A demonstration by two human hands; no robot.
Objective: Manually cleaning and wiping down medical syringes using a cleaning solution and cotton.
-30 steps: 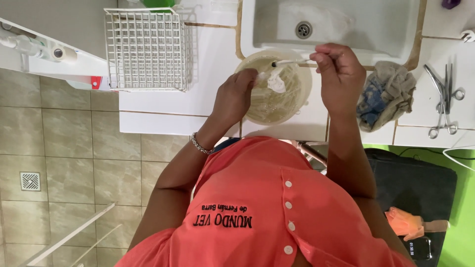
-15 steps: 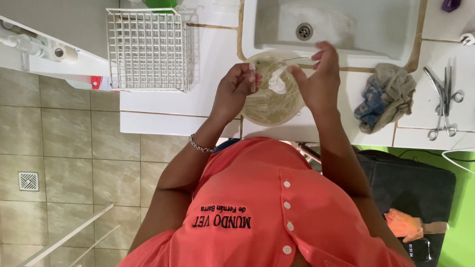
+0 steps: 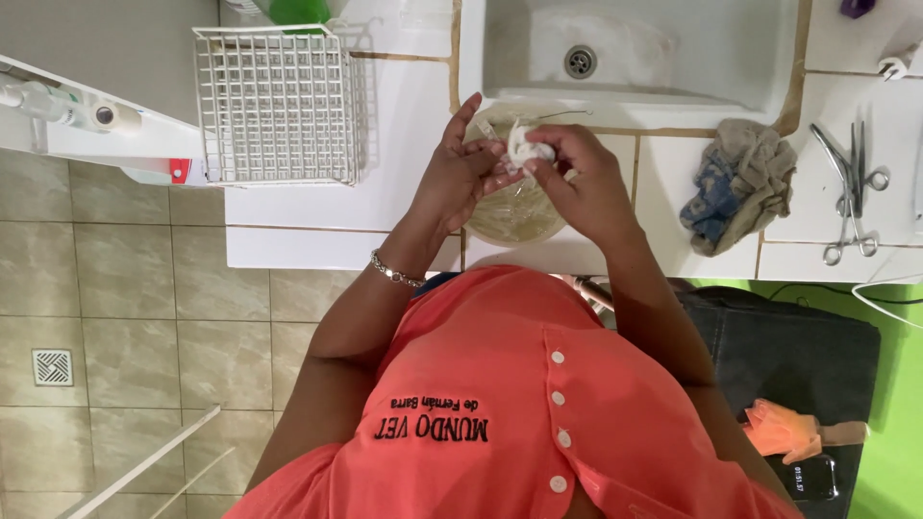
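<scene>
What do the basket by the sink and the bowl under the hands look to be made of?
Basket: white-coated metal wire, judging by its thin open grid. Bowl: probably clear glass or plastic, since the counter shows through it; which one is unclear.

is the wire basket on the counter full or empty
Empty, as far as shows: the white wire basket has only bare white counter visible through its mesh, nothing inside.

left: wire basket (image 3: 279,106) blocks the counter's left end, bare tile strip between it and the bowl (image 3: 514,211) | ahead: open sink (image 3: 635,48), its rim just behind the bowl | right: crumpled rag (image 3: 740,187) near, scissors and forceps (image 3: 851,187) beyond it | near edge: narrow free strip of counter (image 3: 327,245)
</scene>
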